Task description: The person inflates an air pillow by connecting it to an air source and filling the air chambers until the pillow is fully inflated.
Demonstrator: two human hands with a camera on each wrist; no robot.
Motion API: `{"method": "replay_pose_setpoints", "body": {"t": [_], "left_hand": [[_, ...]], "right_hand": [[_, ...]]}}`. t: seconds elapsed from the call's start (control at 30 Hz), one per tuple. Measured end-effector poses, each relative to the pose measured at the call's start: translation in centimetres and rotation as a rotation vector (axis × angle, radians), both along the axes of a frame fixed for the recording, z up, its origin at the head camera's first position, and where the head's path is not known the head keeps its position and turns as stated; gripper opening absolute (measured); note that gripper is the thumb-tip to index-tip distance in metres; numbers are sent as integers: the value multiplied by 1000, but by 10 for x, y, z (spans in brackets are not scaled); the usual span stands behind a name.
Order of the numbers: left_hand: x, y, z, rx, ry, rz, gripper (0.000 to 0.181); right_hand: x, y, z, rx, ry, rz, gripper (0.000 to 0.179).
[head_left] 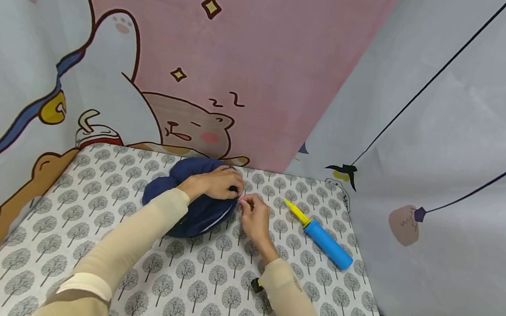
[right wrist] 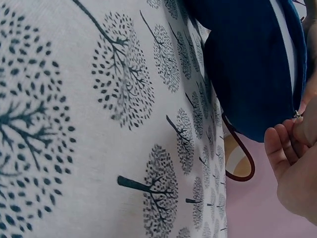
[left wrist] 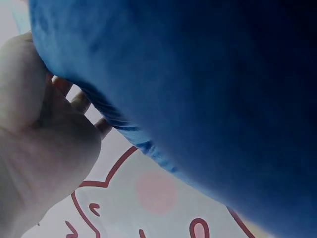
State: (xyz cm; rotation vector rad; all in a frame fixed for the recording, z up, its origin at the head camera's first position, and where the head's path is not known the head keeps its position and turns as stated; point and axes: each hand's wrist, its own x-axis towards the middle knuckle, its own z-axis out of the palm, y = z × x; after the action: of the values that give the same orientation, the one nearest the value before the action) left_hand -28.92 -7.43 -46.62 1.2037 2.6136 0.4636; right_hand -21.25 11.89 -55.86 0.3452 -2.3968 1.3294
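A navy blue cushion (head_left: 199,218) with rounded lobes lies on the tree-print cloth. Along its side runs a zipper (right wrist: 283,37), partly parted, with white showing in the gap. My left hand (head_left: 222,182) reaches over the cushion and grips its right edge near the zipper's end. The left wrist view shows the left fingers partly hidden behind the blue fabric (left wrist: 163,74). From the right, my right hand (head_left: 255,218) pinches the small metal zipper pull (right wrist: 297,114) between thumb and forefinger, close to the left fingertips.
To the right lies a hand pump (head_left: 328,243) with a blue barrel and yellow nozzle. A small black object (head_left: 257,285) shows partly beside the right sleeve. Cartoon-print curtains (head_left: 259,79) hang behind and beside the cloth-covered table (head_left: 198,292).
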Motion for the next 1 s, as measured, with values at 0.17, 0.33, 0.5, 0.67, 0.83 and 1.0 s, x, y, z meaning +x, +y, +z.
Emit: {"method": "replay_pose_setpoints", "body": {"t": [0.17, 0.33, 0.5, 0.67, 0.83, 1.0], "left_hand": [[-4, -1, -2, 31, 33, -6, 12], [-30, -4, -36, 112, 103, -9, 12], [-27, -8, -21, 124, 106, 103, 12], [-19, -15, 6, 104, 102, 221, 16], [-17, -20, 12, 100, 103, 215, 22], [-11, -22, 13, 112, 77, 137, 31]], "right_hand": [[2, 1, 1, 50, 47, 5, 7], [6, -1, 3, 93, 94, 11, 8], [13, -8, 5, 109, 124, 87, 7], [21, -14, 9, 113, 135, 138, 6], [20, -16, 10, 90, 138, 117, 6], [15, -14, 11, 60, 132, 101, 5]]}}
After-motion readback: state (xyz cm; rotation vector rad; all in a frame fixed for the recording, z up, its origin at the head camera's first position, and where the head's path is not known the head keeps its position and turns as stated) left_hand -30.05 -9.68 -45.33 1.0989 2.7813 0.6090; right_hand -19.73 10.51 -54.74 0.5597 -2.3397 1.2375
